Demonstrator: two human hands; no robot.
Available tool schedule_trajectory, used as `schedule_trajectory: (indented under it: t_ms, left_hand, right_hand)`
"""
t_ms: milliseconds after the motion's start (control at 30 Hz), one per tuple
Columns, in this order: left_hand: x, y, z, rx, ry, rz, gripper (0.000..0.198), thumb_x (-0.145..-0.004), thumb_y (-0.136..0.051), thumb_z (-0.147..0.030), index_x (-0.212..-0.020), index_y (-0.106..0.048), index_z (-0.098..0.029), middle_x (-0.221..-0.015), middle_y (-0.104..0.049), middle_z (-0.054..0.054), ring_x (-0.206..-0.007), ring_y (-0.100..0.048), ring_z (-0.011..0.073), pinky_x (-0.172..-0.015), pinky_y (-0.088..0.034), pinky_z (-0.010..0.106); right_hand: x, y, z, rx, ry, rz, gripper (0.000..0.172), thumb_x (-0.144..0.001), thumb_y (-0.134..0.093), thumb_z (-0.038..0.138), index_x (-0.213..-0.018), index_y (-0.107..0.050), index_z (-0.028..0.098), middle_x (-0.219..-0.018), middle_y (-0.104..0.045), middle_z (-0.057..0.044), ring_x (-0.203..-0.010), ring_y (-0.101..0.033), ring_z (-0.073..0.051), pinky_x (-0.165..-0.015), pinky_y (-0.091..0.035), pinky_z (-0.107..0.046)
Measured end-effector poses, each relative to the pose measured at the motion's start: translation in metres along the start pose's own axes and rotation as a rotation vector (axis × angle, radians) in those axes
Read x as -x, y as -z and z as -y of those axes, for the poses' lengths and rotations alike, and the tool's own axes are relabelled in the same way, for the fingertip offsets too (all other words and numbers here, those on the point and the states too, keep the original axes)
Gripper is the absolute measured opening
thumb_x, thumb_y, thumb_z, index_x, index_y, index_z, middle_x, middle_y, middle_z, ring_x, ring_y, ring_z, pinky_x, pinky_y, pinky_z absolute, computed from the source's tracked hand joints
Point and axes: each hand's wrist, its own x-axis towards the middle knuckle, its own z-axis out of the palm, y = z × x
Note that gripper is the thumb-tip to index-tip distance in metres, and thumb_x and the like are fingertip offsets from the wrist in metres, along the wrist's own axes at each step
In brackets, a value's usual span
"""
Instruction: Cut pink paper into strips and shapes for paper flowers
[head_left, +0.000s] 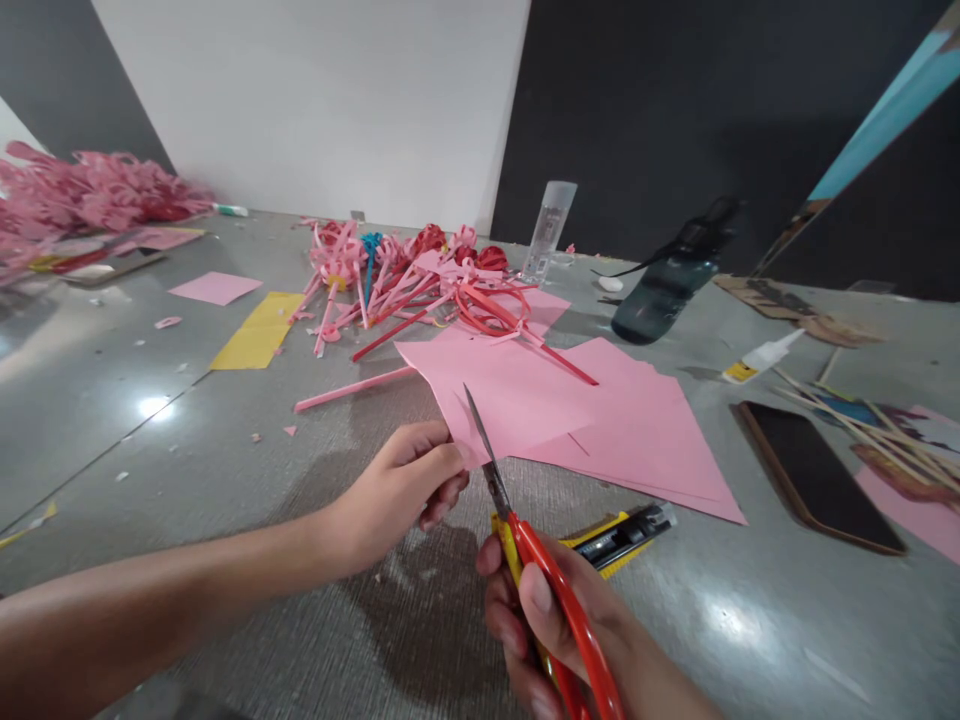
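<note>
My left hand (420,470) is closed on the near left corner of a pink paper sheet (495,400), pinched between thumb and fingers and raised off the floor. In my right hand (555,610) are scissors (555,580) with red and yellow handles, my fingers wrapped round them. Their blades point up and away, at the near edge of the sheet; one blade lies over the pink paper. Under and beyond it rests a stack of pink paper (652,430). A yellow and black box cutter (622,540) lies just past my right hand, partly hidden by it.
Paper flowers on stems (390,270) lie beyond the sheet, with a yellow paper (255,330) to their left. A clear bottle (551,230), a dark bottle (667,280), a glue bottle (761,358) and a phone (817,475) are toward the right. Pink curls (97,195) are heaped far left.
</note>
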Motion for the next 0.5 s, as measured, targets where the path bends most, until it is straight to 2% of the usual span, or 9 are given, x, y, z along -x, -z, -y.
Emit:
schedule_trajectory:
  t_ms: [200, 400, 500]
  left_hand:
    - [0.001, -0.001, -0.001, -0.047, -0.017, 0.014, 0.027, -0.087, -0.056, -0.037, -0.068, -0.05, -0.018, -0.053, -0.045, -0.005, -0.043, -0.039, 0.0063, -0.042, -0.031, 0.021]
    - [0.004, -0.002, -0.002, -0.092, -0.024, 0.081, 0.027, -0.089, -0.054, -0.035, -0.068, -0.049, -0.018, -0.052, -0.042, -0.006, -0.044, -0.036, 0.006, -0.044, -0.029, 0.021]
    - [0.006, -0.003, -0.002, -0.102, -0.03, 0.117, 0.027, -0.09, -0.053, -0.034, -0.069, -0.049, -0.017, -0.053, -0.043, -0.006, -0.046, -0.038, 0.0059, -0.045, -0.03, 0.021]
  right_hand:
    - [0.001, 0.005, -0.002, -0.017, 0.032, 0.038, 0.073, -0.073, -0.063, 0.085, -0.106, -0.05, 0.022, -0.071, -0.045, 0.008, -0.042, -0.037, -0.001, -0.041, -0.028, -0.016]
    - [0.001, 0.007, -0.006, -0.001, 0.078, 0.014, 0.074, -0.073, -0.059, 0.088, -0.107, -0.048, 0.023, -0.069, -0.045, 0.008, -0.041, -0.036, -0.002, -0.04, -0.027, -0.017]
    - [0.0, 0.012, -0.009, 0.052, 0.14, 0.042, 0.077, -0.073, -0.057, 0.09, -0.109, -0.049, 0.022, -0.071, -0.048, 0.006, -0.043, -0.039, -0.004, -0.042, -0.029, -0.019]
